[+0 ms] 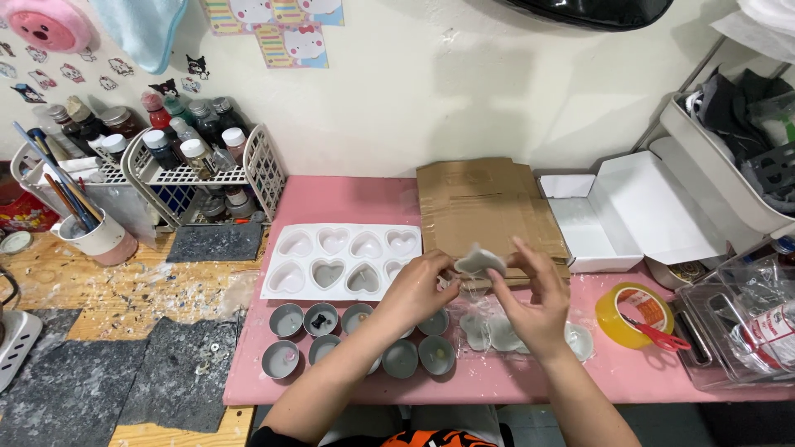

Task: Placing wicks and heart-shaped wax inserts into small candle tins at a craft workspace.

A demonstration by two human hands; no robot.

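Observation:
Both of my hands hold one pale grey heart-shaped cast piece (480, 261) above the pink table (331, 199). My left hand (420, 285) pinches its left edge, and my right hand (534, 302) grips its right side with fingers spread. A white silicone mould with heart cavities (339, 261) lies just left of my hands. Under my right hand lie more pale cast hearts (490, 331) on a clear sheet. Several small grey round cups (286, 319) stand in two rows in front of the mould.
A flattened cardboard box (484, 203) lies behind my hands, an open white box (629, 215) to its right. A yellow tape roll (633, 313) with red scissors (662, 335) sits at right. White racks of bottles (190, 145) and a brush cup (95, 232) stand at left.

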